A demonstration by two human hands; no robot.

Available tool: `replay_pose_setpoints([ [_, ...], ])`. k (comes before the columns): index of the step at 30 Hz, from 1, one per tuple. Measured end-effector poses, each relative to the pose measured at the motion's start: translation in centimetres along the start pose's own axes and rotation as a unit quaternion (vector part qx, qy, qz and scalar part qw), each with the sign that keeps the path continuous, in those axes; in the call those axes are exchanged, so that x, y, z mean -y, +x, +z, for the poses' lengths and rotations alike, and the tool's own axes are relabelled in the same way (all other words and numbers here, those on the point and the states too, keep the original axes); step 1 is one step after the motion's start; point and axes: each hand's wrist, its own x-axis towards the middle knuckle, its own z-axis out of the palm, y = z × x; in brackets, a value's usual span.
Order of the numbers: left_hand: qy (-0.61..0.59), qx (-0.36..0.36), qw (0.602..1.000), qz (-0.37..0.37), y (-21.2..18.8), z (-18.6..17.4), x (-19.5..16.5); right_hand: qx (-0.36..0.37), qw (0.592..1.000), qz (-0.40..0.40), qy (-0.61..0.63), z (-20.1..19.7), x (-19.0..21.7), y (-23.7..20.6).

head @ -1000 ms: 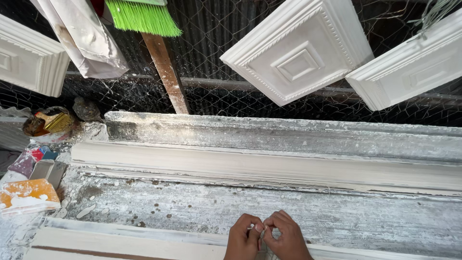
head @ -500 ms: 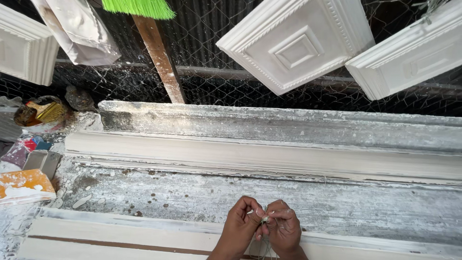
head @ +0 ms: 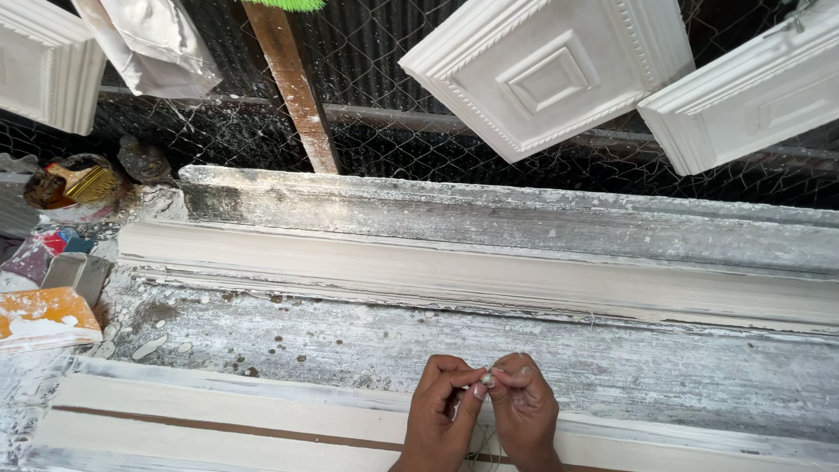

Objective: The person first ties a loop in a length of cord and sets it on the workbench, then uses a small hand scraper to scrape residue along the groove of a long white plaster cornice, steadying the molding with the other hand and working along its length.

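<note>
At the bottom edge of the view, the left hand [head: 441,411] and the right hand [head: 523,406] meet fingertip to fingertip, both pinched shut on a small pale bit [head: 486,378] held between thumbs and forefingers. What the bit is cannot be told; it is too small. A thin thread [head: 479,441] hangs down from it between the two wrists. Both hands hover over a long plaster-caked moulding [head: 218,419] with a brown stripe running along it, lying across the near side of the workbench [head: 612,367]. Just beyond the fingers the bench top is rough, grey and speckled with plaster crumbs. Farther back lies a second long white cornice strip [head: 454,275], running the full width, well apart from the hands. To the left sit an orange block [head: 44,316] smeared with white and a pot with a brush [head: 74,185]. Behind the bench stands wire mesh [head: 376,96], with a wooden broom handle [head: 293,87] leaning on it and square white plaster panels [head: 546,74] hanging above.
</note>
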Motion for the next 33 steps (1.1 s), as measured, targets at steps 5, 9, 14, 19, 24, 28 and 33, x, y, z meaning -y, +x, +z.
replay_pose_setpoints([
  [5, 0.071, -0.003, 0.997, -0.006, 0.4, -1.1, 0.2, 0.049, 0.987, 0.154, 0.015, -0.4, 0.2, 0.4],
  [9, 0.017, 0.042, 0.998, -0.036, 0.5, -1.8, -0.2, 0.065, 0.977, 0.203, 0.024, -0.3, 0.0, 0.2],
  [14, -0.032, 0.111, 0.988, -0.100, 0.4, -2.8, -0.8, 0.082, 0.980, 0.159, 0.083, 0.1, 0.2, 0.3],
  [19, -0.111, 0.028, 0.976, -0.184, 0.2, -3.0, 0.0, 0.102, 0.988, 0.113, -0.024, 0.3, 1.7, 0.3],
  [24, -0.113, -0.028, 0.975, -0.189, -1.0, -2.7, 1.4, 0.104, 0.978, 0.157, -0.086, 0.5, 1.9, -1.3],
  [28, -0.076, -0.023, 0.988, -0.133, -2.0, -2.4, 2.1, 0.055, 0.992, 0.112, -0.026, 0.8, 0.1, -2.7],
  [33, -0.027, -0.001, 0.990, -0.139, -2.9, -2.6, 1.9, 0.064, 0.985, 0.158, 0.011, 0.5, -1.1, -4.0],
])
